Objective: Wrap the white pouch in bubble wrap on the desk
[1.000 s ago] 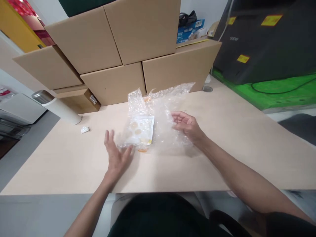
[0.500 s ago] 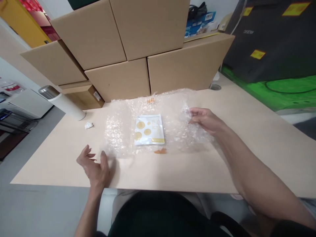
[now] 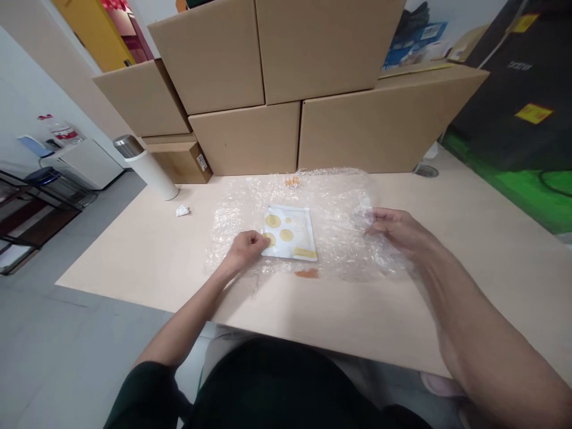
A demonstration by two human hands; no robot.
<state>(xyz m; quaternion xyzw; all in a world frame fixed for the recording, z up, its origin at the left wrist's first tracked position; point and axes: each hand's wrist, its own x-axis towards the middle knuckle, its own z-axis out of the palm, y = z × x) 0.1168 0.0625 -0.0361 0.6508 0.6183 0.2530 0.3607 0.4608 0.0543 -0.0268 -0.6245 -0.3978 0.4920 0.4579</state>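
Note:
A flat white sachet (image 3: 292, 233) with yellow circles lies on a spread sheet of bubble wrap (image 3: 337, 205) on the table. My left hand (image 3: 246, 247) pinches the sachet's left edge between thumb and fingers. At the right end of the sheet, my right hand (image 3: 400, 229) is closed on the bubble wrap, which is bunched up there. Pieces of orange-brown tape (image 3: 307, 273) stick to the wrap's near and far edges.
Stacked cardboard boxes (image 3: 245, 140) line the back of the table (image 3: 147, 262). A white flask with a steel cap (image 3: 152, 173) stands at the left, a crumpled white scrap (image 3: 183, 211) near it. At the far right is a clear round object (image 3: 426, 171).
My left hand has moved right and inward from the table's front left, and has closed on the sachet's edge. My right hand keeps hold of the wrap. The view has shifted left.

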